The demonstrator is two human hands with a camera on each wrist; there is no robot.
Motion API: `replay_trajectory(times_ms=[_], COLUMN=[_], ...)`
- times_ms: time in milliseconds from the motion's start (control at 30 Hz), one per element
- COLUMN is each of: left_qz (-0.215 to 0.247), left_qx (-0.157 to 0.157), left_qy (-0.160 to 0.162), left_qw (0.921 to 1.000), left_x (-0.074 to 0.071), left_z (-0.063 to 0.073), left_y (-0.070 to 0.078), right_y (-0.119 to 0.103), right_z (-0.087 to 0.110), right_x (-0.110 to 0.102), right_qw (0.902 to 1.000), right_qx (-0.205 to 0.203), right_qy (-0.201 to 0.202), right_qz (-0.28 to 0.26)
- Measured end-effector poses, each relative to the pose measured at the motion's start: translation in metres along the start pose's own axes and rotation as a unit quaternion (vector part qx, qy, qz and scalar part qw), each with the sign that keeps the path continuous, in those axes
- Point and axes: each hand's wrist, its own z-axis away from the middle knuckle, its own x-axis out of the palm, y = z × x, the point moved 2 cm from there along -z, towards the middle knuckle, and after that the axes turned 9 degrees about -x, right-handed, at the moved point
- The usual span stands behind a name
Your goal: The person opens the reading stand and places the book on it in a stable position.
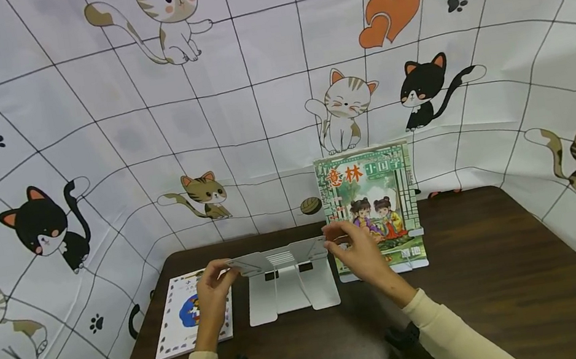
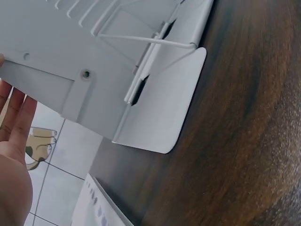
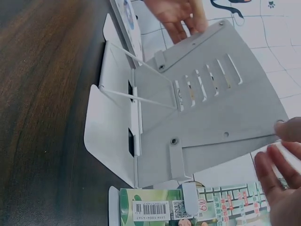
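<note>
A pale grey metal book stand (image 1: 294, 293) is on the dark table, its slotted back panel (image 3: 211, 103) raised at a tilt above the flat base (image 2: 164, 108). A wire prop (image 3: 141, 98) runs between panel and base. My left hand (image 1: 213, 287) pinches the panel's left edge; in the left wrist view its fingers (image 2: 21, 117) go behind the plate. At the opposite upper corner, my right hand (image 1: 357, 250) pinches the panel, thumb on the near face, as the right wrist view shows.
Right of the stand, a green illustrated magazine (image 1: 368, 192) stands upright in a second stand, its clip (image 3: 190, 197) over the cover. A white book (image 1: 175, 320) lies flat at the left. Behind the table (image 1: 485, 299) hangs a cat-patterned white cloth (image 1: 278, 112).
</note>
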Motion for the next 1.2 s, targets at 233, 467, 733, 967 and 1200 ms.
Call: replay_trajectory(times_ms=[233, 467, 733, 967, 1200], left_qz=[-0.004, -0.022, -0.032, -0.049, -0.059], left_qx=[-0.007, -0.003, 0.023, 0.076, 0.12], left_qy=[0.021, 0.038, 0.036, 0.006, -0.041], left_qw=[0.9997, 0.999, 0.9986, 0.9959, 0.9902], left_x=[0.0, -0.005, -0.009, -0.003, 0.017], left_z=[-0.001, 0.003, 0.019, 0.036, 0.057], left_y=[0.004, 0.003, 0.004, 0.015, 0.028], right_y=[-0.003, -0.009, -0.002, 0.002, 0.006], right_z=[-0.004, -0.015, -0.039, -0.065, -0.083], right_x=[0.004, 0.005, 0.011, 0.02, 0.032], right_qw=[0.9938, 0.9919, 0.9858, 0.9752, 0.953], right_qx=[-0.09, -0.098, -0.078, -0.102, -0.158], right_qy=[0.042, 0.022, -0.01, -0.036, -0.032], right_qz=[0.051, 0.079, 0.148, 0.193, 0.257])
